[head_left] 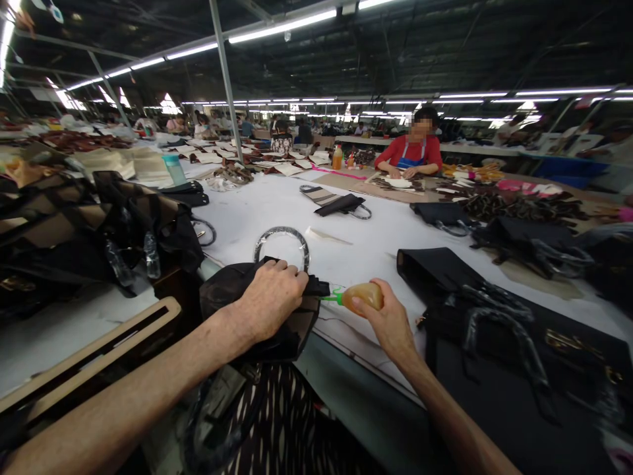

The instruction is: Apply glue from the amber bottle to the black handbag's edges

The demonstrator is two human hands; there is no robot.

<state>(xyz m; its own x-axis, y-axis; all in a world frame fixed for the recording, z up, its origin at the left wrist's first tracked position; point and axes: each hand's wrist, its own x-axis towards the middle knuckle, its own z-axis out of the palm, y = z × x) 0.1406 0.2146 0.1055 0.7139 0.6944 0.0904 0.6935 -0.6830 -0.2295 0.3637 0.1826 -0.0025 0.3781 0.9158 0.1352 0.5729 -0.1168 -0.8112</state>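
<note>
My left hand point(277, 297) is closed over the top edge of a black handbag point(222, 284) at the near edge of the white table. A handle point(281, 232) wrapped in clear plastic arches up behind that hand. In my right hand point(390, 316) is a squeeze bottle point(363, 298) of amber liquid, lying sideways with its green nozzle pointing left. The nozzle tip is close to the bag's right edge; whether it touches cannot be made out. Part of the bag is hidden under my left hand and forearm.
Black handbags point(524, 330) lie on the right, and more bags point(99, 231) are piled on the left. A flat bag piece point(336, 199) rests mid-table. Across the table a person in red point(413, 155) handles material. A teal-lidded cup point(174, 169) stands at the back left.
</note>
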